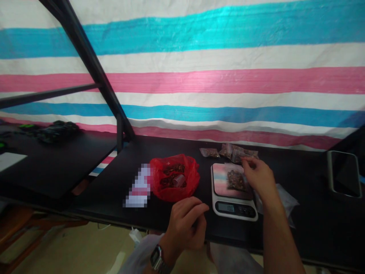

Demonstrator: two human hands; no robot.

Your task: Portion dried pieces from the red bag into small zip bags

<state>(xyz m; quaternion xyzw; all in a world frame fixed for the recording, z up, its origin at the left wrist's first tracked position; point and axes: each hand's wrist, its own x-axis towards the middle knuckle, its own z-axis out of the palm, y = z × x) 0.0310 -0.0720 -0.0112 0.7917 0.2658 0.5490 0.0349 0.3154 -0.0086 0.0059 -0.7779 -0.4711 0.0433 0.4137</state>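
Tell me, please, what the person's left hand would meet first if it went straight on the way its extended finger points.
Probably the near-left side of the digital scale, though the left hand might pass above it; its height is hard to judge.

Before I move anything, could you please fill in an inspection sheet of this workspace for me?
Surface: black table, bearing several things.
Work items: scale, display showing digits, a filled bag on it; open red bag of dark pieces; small packets behind.
Clutter: phone at right; clear plastic beside the scale; pixelated patch, unreadable.
Left hand: fingers curled near the table's edge; nothing visible held.
Right hand: fingers at the scale's far side; grip unclear.
Cables: thin pale strand below the table, unidentifiable.
Surroundings: striped sheet behind; black frame at left.
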